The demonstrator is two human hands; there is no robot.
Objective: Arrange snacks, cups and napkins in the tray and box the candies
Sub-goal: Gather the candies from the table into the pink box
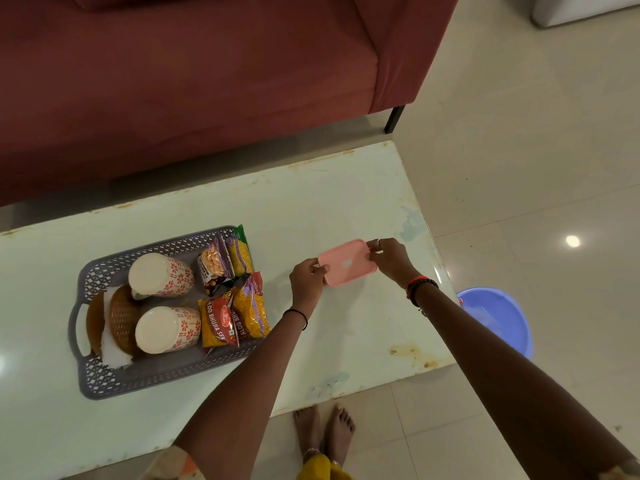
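A pink lidded box [347,262] rests on the white table [363,334], right of the tray. My left hand [306,280] grips its near left corner and my right hand [389,256] grips its far right corner. The lid is on, so its contents are hidden. The grey perforated tray [145,379] lies at the left. Inside it are two floral paper cups [161,275] [168,329] on their sides, several snack packets [232,292], and white napkins [114,355] under a brown woven holder [121,320].
A maroon sofa [190,81] stands beyond the table's far edge. A blue plastic tub [498,320] sits on the tiled floor past the table's right edge. My bare feet [325,431] are at the near edge.
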